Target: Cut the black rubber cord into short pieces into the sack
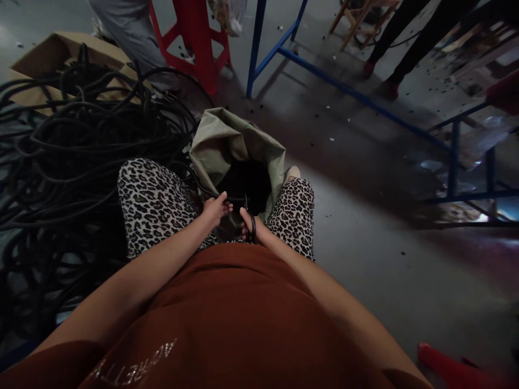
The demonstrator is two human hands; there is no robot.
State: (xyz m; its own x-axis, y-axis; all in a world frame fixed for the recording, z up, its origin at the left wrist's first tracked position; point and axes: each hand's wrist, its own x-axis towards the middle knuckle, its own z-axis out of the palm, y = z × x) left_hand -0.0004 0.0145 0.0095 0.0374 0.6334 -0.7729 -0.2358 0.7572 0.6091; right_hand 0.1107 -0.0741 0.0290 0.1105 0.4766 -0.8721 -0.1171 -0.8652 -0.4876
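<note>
My left hand (215,209) is closed on a black rubber cord (206,190), with thumb and fingers pinching it near its end. My right hand (252,226) is closed around black-handled scissors (253,229), whose blades point away from me beside the cord. Both hands are over the near edge of an open grey-green sack (259,140) standing between my knees. The inside of the sack is dark, so its contents cannot be made out. From my left hand the cord runs back to a large tangled heap of black cords (81,146) at my left.
An open cardboard box (34,56) lies behind the heap. Further off stand a red plastic stool (194,43) and a blue metal frame (324,75). Two other people's legs (130,32) show at the top. A red object (450,367) is at lower right. Small dark scraps dot the floor.
</note>
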